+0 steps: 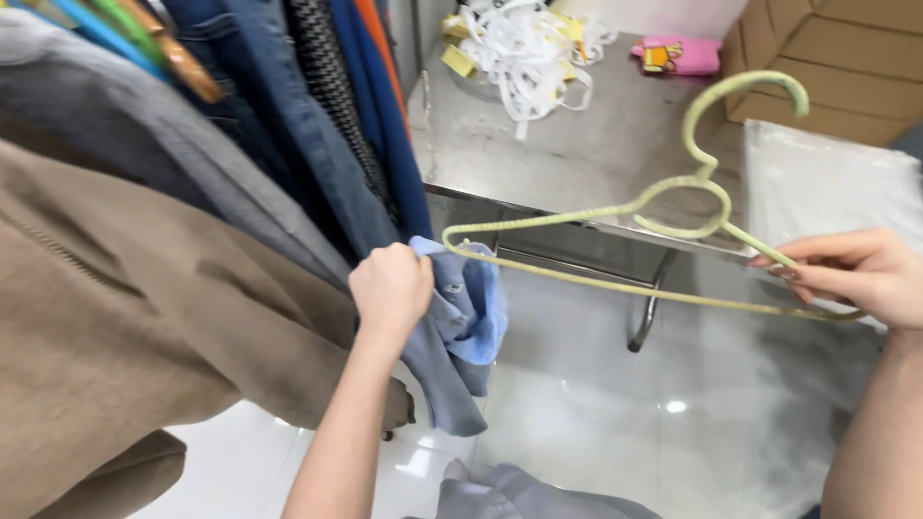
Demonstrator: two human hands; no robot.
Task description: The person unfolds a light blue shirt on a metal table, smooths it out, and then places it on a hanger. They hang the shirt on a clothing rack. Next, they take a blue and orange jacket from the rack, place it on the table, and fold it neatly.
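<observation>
My left hand (389,288) is closed around a bunched light blue shirt (466,332) that hangs down below my fist, next to a row of hanging clothes. My right hand (856,274) grips one end of a pale green wire hanger (673,207), held flat and tilted. The hanger's other end touches or sits just at the blue shirt's collar, and its hook points up over the steel table. More pale grey-blue cloth (519,495) shows at the bottom edge.
A rack of clothes fills the left: a tan zipped jacket (115,317), a grey garment, denim (288,125) and blue and orange items. A steel table (577,144) holds white straps (524,48) and a pink pouch (678,56). Cardboard boxes (846,58) and clear plastic bags (827,183) stand at right. The floor is glossy white tile.
</observation>
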